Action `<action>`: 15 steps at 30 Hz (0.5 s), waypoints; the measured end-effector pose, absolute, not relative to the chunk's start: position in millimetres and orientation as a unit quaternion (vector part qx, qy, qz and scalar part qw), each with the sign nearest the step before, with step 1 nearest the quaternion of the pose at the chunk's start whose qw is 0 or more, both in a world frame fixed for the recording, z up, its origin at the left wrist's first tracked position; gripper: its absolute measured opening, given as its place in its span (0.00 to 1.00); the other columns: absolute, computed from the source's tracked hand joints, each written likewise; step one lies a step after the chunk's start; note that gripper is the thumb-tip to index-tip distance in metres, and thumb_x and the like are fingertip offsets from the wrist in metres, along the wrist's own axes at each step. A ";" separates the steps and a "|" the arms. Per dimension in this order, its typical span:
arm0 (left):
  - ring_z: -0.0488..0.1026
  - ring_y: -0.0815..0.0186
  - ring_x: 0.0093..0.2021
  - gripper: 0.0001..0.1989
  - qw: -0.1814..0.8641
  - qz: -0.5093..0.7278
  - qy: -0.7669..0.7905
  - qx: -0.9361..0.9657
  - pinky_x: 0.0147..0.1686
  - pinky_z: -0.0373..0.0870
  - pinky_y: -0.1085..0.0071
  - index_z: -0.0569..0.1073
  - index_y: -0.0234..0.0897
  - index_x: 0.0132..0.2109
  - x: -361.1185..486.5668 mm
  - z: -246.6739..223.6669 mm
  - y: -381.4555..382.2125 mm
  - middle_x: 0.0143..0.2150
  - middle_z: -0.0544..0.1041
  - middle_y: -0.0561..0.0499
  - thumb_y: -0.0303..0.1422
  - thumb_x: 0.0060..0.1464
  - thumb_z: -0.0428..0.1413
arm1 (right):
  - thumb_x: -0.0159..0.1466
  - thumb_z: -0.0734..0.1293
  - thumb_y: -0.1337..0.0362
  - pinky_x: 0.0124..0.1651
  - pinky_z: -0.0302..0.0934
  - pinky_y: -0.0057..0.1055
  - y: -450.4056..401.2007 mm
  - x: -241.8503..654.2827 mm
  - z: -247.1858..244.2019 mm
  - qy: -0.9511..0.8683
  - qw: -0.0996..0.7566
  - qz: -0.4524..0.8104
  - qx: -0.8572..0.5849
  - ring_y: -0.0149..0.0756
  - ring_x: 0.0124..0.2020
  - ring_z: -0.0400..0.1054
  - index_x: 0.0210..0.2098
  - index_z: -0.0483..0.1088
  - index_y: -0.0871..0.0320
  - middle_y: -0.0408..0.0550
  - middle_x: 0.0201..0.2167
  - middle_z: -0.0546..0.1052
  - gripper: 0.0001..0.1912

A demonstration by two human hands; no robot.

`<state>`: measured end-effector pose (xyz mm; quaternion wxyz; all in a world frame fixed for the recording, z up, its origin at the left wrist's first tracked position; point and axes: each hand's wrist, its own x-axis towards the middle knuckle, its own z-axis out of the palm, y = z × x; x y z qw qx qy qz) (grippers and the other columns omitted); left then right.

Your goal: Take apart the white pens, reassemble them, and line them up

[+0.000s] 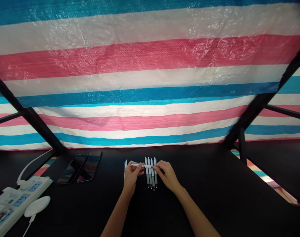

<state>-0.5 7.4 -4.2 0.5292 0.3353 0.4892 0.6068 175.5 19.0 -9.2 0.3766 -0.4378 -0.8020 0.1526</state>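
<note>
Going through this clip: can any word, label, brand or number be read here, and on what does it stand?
Nothing can be read for certain.
white power strip: small labels on top, too small to read.
crosswise pen, pinched by the left hand and right hand: any printing too small to tell.
row of pens: any printing too small to tell.
two phones: dark screens, no text seen.
</note>
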 end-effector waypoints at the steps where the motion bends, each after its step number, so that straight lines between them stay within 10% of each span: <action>1: 0.78 0.59 0.36 0.19 0.530 0.606 0.489 0.335 0.26 0.74 0.74 0.65 0.35 0.28 -0.4 -4.1 7.3 0.34 0.80 0.44 0.42 0.38 0.64 | 0.68 0.55 0.60 0.37 0.59 0.33 18.9 175.3 -8.9 -0.803 0.371 0.157 -0.439 0.35 0.33 0.67 0.33 0.69 0.55 0.46 0.29 0.72 0.14; 8: 0.78 0.61 0.36 0.18 0.526 0.615 0.491 0.323 0.27 0.74 0.75 0.67 0.34 0.30 -4.2 -7.6 9.1 0.35 0.80 0.44 0.41 0.39 0.64 | 0.63 0.62 0.59 0.39 0.59 0.33 19.4 178.4 -8.0 -0.790 0.383 0.190 -0.440 0.36 0.33 0.66 0.44 0.65 0.54 0.45 0.33 0.72 0.10; 15: 0.78 0.61 0.36 0.16 0.522 0.620 0.488 0.323 0.28 0.74 0.75 0.68 0.34 0.30 -7.8 -8.9 9.9 0.36 0.80 0.43 0.41 0.41 0.63 | 0.64 0.61 0.63 0.37 0.58 0.31 21.3 179.9 -6.5 -0.786 0.389 0.208 -0.432 0.32 0.31 0.65 0.33 0.66 0.55 0.43 0.31 0.69 0.04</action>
